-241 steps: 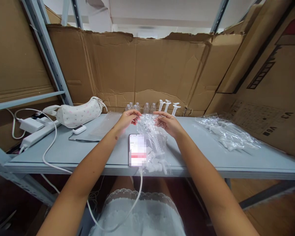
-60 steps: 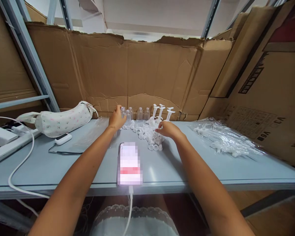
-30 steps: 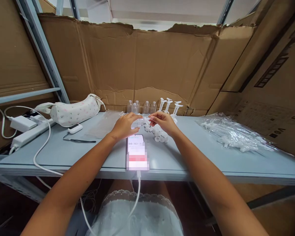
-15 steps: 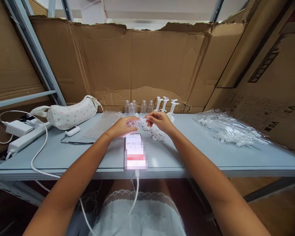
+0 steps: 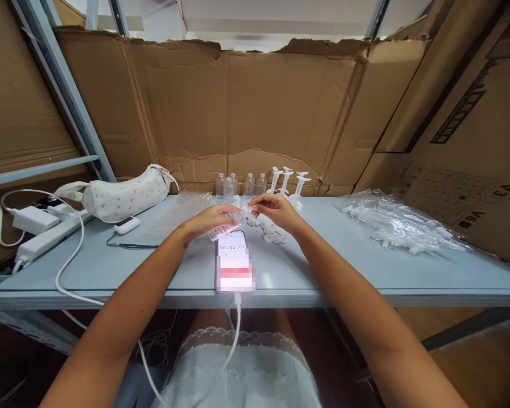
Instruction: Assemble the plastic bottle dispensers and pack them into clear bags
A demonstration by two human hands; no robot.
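Brown cardboard sheets [image 5: 255, 113] stand like a wall behind the long grey table [image 5: 344, 266]. On the table lie a white flowery bag [image 5: 125, 195], a clear plastic bag full of white pump tops [image 5: 397, 226] and a lit phone with a white cable [image 5: 234, 260]. Over the phone, the left hand [image 5: 212, 220] is curled around a small clear plastic bottle [image 5: 229, 218]. Close beside it, the right hand [image 5: 274, 208] pinches a tiny white part at the bottle's mouth. Little white caps [image 5: 274, 235] lie just under that hand.
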